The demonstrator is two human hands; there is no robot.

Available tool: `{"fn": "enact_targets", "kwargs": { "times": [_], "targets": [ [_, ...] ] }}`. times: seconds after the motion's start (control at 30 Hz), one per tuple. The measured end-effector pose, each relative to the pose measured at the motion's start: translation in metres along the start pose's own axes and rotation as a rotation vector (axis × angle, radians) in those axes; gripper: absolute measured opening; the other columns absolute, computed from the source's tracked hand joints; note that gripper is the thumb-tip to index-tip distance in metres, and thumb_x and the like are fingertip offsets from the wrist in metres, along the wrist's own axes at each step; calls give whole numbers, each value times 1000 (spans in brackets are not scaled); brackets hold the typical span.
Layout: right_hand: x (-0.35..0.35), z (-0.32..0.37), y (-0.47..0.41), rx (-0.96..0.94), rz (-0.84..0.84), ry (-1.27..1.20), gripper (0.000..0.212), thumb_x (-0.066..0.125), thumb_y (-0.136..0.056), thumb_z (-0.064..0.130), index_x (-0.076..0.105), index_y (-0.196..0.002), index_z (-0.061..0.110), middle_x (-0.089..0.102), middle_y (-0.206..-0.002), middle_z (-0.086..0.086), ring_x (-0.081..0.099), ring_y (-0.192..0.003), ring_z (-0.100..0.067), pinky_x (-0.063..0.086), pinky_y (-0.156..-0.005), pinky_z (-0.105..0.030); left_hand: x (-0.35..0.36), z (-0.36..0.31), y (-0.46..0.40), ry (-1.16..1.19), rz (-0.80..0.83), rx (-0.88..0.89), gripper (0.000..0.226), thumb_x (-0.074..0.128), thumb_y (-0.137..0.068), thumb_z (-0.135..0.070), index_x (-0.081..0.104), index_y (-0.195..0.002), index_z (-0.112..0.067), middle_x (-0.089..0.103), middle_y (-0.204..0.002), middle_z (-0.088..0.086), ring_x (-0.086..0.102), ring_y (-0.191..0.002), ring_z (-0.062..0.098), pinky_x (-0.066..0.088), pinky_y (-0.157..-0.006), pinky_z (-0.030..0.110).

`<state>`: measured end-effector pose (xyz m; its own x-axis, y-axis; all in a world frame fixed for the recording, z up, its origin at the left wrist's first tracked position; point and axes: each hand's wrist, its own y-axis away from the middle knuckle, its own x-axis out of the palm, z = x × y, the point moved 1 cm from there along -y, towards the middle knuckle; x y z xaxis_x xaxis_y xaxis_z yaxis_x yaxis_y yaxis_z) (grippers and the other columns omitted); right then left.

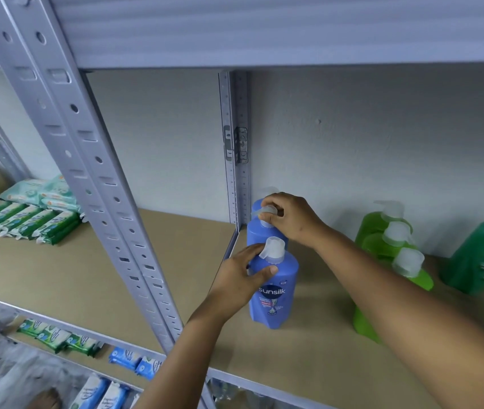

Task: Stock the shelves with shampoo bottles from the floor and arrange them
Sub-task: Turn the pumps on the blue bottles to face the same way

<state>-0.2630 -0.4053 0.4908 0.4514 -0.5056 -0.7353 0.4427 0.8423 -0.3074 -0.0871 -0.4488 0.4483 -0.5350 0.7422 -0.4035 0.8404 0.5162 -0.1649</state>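
— Two blue shampoo bottles stand on the shelf board [176, 290], one behind the other, close to the rear upright post [236, 149]. Which way do they point?

— Both stand upright, long axis vertical, pump heads on top. The front blue bottle [276, 293] shows its Sunsilk label toward the camera, and its clear pump spout [271, 247] angles up and to the left. The rear blue bottle [264, 231] sits just behind it, near the wall.

— And the hands?

— The left hand [243, 276] grips the front bottle at its shoulder from the left side, thumb [266, 273] across the front face, the other fingers curled round behind. The right hand [289, 216] comes in from the right and above, its fingers pinched on the rear bottle's pump head [267, 212].

— Anything else on that shelf?

— To the right, well apart from the blue pair, a row of lime-green pump bottles [388, 240] runs front to back, and a darker green bottle [482, 258] stands at the right edge. In the bay to the left lie green and white packets [28, 219]; blue and green packets [128, 358] lie on the shelf below.
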Motion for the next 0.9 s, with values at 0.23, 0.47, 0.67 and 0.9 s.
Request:
{"fn": "enact_targets", "kwargs": {
  "times": [0.23, 0.47, 0.67, 0.9],
  "targets": [
    [3, -7, 4, 105, -22, -130, 23, 65, -88, 21, 65, -110, 15, 62, -99, 8, 60, -90, -12, 41, -74, -11, 0, -1, 1, 0, 8, -7, 37, 68, -86, -30, 50, -104, -56, 57, -97, -46, 54, -94, -18, 41, -75, 2],
    [3, -7, 5, 133, -47, -130, 25, 67, -86, 22, 64, -108, 10, 67, -103, -1, 63, -94, -19, 49, -84, -27, 0, -1, 2, 32, -5, -5, 35, 69, -86, -28, 51, -103, -53, 60, -98, -35, 56, -92, -17, 41, -73, 1],
    [11, -9, 3, 158, -21, -152, 40, 62, -90, 26, 55, -128, 16, 60, -121, -1, 59, -102, -17, 44, -84, -22, -1, -3, 3, 47, -5, 4, 36, 69, -86, -24, 51, -100, -53, 60, -93, -37, 56, -90, -19, 41, -72, 2],
    [15, -11, 1, 171, -63, -133, 23, 66, -87, 30, 61, -105, 16, 64, -100, 3, 60, -90, -15, 41, -68, -13, 0, -2, 3, 70, 4, 9, 35, 68, -87, -25, 51, -102, -52, 61, -97, -34, 56, -94, -16, 43, -75, 4]
  ]
}}
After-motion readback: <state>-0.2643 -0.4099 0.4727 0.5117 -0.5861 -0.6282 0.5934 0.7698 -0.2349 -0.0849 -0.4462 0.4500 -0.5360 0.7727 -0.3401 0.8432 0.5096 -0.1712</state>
